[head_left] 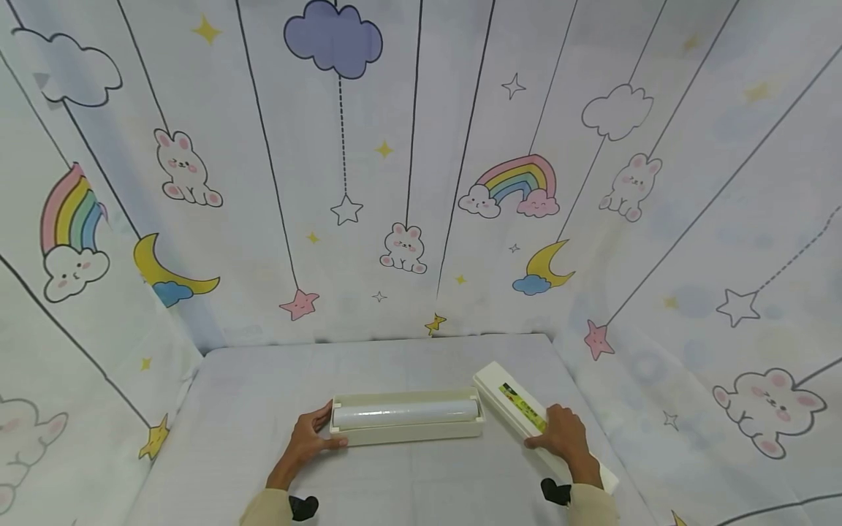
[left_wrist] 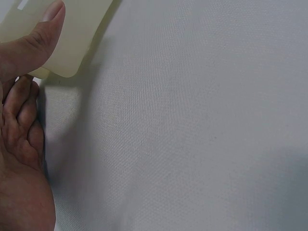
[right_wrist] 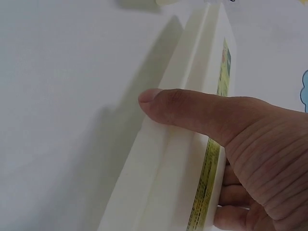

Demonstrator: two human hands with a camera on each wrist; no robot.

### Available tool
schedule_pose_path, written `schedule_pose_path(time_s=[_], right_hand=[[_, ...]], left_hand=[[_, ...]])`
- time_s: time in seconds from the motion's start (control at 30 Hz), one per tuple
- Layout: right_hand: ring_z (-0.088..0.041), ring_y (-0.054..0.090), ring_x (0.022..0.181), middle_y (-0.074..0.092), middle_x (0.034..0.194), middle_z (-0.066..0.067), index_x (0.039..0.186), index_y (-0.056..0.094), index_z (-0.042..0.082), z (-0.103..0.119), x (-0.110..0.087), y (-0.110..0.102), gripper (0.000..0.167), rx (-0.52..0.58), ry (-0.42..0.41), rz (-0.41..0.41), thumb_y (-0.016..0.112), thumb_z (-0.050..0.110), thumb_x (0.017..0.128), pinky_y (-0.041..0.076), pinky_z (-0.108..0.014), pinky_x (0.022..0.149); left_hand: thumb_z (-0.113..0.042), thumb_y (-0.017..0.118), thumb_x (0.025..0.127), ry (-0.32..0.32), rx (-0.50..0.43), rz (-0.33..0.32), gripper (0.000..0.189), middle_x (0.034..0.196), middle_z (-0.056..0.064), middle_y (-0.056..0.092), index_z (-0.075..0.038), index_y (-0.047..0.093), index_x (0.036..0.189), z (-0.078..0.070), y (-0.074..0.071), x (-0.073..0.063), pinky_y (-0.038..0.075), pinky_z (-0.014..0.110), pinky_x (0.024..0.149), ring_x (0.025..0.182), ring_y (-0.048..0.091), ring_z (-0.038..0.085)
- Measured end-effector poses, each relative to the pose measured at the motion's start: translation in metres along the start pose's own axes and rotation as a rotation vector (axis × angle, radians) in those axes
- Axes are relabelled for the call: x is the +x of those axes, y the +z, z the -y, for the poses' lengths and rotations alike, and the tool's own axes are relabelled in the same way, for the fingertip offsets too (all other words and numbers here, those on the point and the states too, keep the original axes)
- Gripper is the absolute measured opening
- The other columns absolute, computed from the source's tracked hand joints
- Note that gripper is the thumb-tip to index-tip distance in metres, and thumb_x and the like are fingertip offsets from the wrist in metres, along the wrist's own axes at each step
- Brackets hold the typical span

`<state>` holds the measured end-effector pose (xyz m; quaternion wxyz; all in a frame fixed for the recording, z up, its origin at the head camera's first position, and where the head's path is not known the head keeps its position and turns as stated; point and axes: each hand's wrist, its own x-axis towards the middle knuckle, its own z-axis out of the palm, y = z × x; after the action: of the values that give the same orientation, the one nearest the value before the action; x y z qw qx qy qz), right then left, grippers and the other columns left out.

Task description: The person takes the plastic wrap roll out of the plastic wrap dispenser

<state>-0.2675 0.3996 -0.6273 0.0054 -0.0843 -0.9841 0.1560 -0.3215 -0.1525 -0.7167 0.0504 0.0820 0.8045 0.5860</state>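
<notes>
A cream plastic-wrap dispenser box (head_left: 414, 435) lies lengthwise on the table, its top off. Inside it sits a shiny roll of clear wrap (head_left: 404, 413). My left hand (head_left: 309, 438) grips the box's left end, thumb at the front and fingers behind; the left wrist view shows the thumb along that pale end (left_wrist: 79, 36). To the right, my right hand (head_left: 564, 436) holds the long cream lid (head_left: 490, 376), which lies slantwise beside the box. The lid bears a yellow-green label (head_left: 521, 405). In the right wrist view the thumb crosses the lid (right_wrist: 159, 159), with fingers on its far side.
A white cloth covers the table (head_left: 368, 486). Behind and along both sides hang white curtains (head_left: 368, 292) printed with rabbits, stars, clouds and rainbows. Dark heart-shaped pieces (head_left: 304, 508) show at both sleeve cuffs.
</notes>
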Motion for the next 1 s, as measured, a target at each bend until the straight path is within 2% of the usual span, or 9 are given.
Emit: schedule_pose_path(time_s=[0.2, 0.33, 0.43, 0.5, 0.67, 0.77, 0.9, 1.0], right_hand=[[-0.023, 0.054, 0.068, 0.061, 0.076, -0.008, 0.097, 0.065, -0.004, -0.001, 0.0, 0.006, 0.068, -0.006, 0.006, 0.011, 0.105, 0.039, 0.063, 0.042, -0.032, 0.057], [-0.023, 0.054, 0.068, 0.061, 0.077, -0.008, 0.098, 0.066, -0.005, -0.003, 0.0, 0.008, 0.069, -0.006, 0.018, 0.015, 0.105, 0.039, 0.063, 0.042, -0.032, 0.058], [-0.023, 0.054, 0.069, 0.062, 0.077, -0.008, 0.1, 0.066, -0.006, -0.003, -0.001, 0.008, 0.07, -0.003, 0.024, 0.017, 0.105, 0.039, 0.063, 0.041, -0.032, 0.059], [-0.023, 0.054, 0.069, 0.062, 0.078, -0.008, 0.1, 0.066, -0.007, -0.003, -0.002, 0.008, 0.071, -0.002, 0.019, 0.018, 0.105, 0.039, 0.063, 0.042, -0.032, 0.058], [-0.022, 0.055, 0.069, 0.062, 0.078, -0.009, 0.1, 0.066, -0.007, -0.003, -0.003, 0.01, 0.071, 0.001, 0.013, 0.022, 0.105, 0.039, 0.063, 0.042, -0.032, 0.058], [-0.022, 0.054, 0.069, 0.061, 0.077, -0.008, 0.099, 0.066, -0.006, -0.003, -0.003, 0.012, 0.07, -0.003, 0.014, 0.024, 0.105, 0.039, 0.063, 0.041, -0.032, 0.058], [-0.022, 0.055, 0.068, 0.061, 0.077, -0.008, 0.098, 0.065, -0.006, -0.003, -0.003, 0.013, 0.07, -0.007, 0.015, 0.027, 0.105, 0.039, 0.063, 0.041, -0.032, 0.058], [-0.022, 0.054, 0.069, 0.061, 0.077, -0.008, 0.098, 0.065, -0.006, -0.003, -0.003, 0.015, 0.07, -0.008, 0.014, 0.024, 0.105, 0.039, 0.063, 0.041, -0.032, 0.058]], left_hand=[[-0.01, 0.102, 0.073, 0.018, -0.019, 0.0, 0.103, 0.161, 0.028, 0.051, 0.01, 0.047, 0.158, -0.001, -0.001, -0.001, 0.043, 0.054, 0.125, 0.151, 0.052, 0.051], [-0.009, 0.102, 0.072, 0.04, 0.004, -0.014, 0.102, 0.159, 0.029, 0.052, 0.011, 0.049, 0.156, 0.001, 0.0, -0.001, 0.051, 0.042, 0.122, 0.147, 0.055, 0.051], [-0.009, 0.102, 0.071, 0.029, 0.01, -0.014, 0.102, 0.159, 0.029, 0.053, 0.011, 0.049, 0.156, 0.001, 0.0, -0.001, 0.053, 0.036, 0.121, 0.147, 0.056, 0.05], [-0.01, 0.103, 0.072, 0.01, 0.0, -0.007, 0.103, 0.16, 0.027, 0.053, 0.009, 0.049, 0.158, 0.0, 0.0, -0.001, 0.051, 0.039, 0.123, 0.149, 0.054, 0.049], [-0.01, 0.102, 0.073, 0.011, 0.005, -0.004, 0.104, 0.161, 0.028, 0.052, 0.009, 0.048, 0.159, 0.0, 0.0, -0.002, 0.046, 0.054, 0.125, 0.15, 0.054, 0.049], [-0.014, 0.103, 0.071, 0.003, 0.005, -0.007, 0.106, 0.162, 0.025, 0.052, 0.008, 0.048, 0.159, 0.005, 0.001, 0.0, 0.049, 0.04, 0.125, 0.151, 0.053, 0.048], [-0.016, 0.103, 0.073, -0.011, -0.004, 0.001, 0.106, 0.163, 0.024, 0.051, 0.007, 0.046, 0.16, 0.005, 0.001, 0.0, 0.046, 0.039, 0.127, 0.153, 0.051, 0.046], [-0.013, 0.102, 0.075, -0.023, -0.011, 0.008, 0.105, 0.165, 0.025, 0.049, 0.008, 0.044, 0.161, -0.001, 0.0, -0.002, 0.039, 0.056, 0.128, 0.154, 0.05, 0.046]])
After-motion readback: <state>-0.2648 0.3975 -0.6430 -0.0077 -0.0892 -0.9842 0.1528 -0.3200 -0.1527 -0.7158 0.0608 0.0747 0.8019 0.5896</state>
